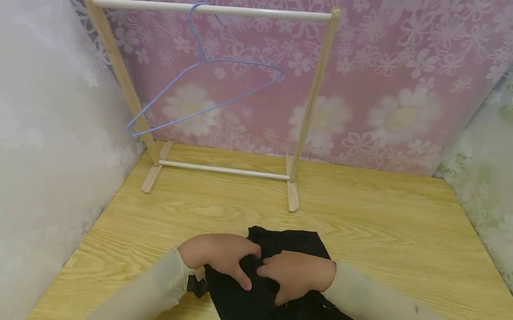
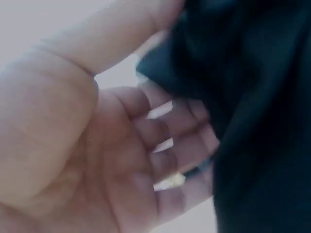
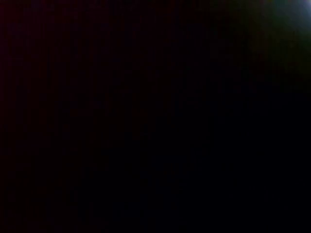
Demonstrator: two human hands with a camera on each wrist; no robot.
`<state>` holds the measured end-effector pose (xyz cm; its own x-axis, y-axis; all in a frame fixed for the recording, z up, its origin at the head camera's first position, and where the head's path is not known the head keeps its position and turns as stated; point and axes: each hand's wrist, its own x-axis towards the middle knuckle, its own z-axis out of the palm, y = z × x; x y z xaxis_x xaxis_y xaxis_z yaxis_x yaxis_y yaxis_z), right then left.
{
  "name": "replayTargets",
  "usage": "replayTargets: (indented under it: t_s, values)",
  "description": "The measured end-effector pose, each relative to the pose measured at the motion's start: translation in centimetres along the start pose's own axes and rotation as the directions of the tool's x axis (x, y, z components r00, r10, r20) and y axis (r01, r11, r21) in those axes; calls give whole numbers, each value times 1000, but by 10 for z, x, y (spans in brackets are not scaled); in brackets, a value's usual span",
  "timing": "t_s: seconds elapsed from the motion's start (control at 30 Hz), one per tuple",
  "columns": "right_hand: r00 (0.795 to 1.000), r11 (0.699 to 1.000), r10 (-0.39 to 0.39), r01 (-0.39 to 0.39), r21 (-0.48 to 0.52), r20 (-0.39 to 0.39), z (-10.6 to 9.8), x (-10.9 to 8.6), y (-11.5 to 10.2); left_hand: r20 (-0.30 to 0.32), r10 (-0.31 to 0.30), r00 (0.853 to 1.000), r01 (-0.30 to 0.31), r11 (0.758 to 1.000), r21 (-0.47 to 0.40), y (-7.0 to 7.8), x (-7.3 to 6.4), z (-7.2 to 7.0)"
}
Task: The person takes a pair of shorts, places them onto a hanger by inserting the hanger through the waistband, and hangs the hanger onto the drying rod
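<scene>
Left fingers (image 2: 187, 150), loosely parted, and right fingers (image 1: 272, 268) against black cloth (image 1: 252, 310).

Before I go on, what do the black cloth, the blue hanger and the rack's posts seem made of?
Black cloth: soft, matte fabric, by its loose folds; fibre unclear.
Blue hanger: probably smooth plastic-coated wire, by its thin, evenly coloured line; solid plastic is possible.
Rack's posts: likely pale wood, dull finish, by the tan colour and squared edges.
</scene>
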<state>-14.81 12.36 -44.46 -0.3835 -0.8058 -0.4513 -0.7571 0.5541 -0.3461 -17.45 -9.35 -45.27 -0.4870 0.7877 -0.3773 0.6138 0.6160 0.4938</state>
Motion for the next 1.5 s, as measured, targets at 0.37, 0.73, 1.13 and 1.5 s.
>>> replayTargets:
  t_s: [0.37,0.73,1.13,1.5]
  values:
    - [890,852,182,70,519,-418,-53,-30,30,-332,78,940,-101,994,-53,-31,-21,-31]
    - [896,704,184,167,690,-405,-76,-30,11,-502,125,856,-339,869,-361,-14,-22,-52]
    - [938,866,-186,297,403,-293,-55,-34,33,-376,317,871,-447,827,-340,-6,-45,-48]
    - [877,641,-415,95,762,240,-53,-55,58,-152,474,867,-493,772,-402,-1,-55,-48]
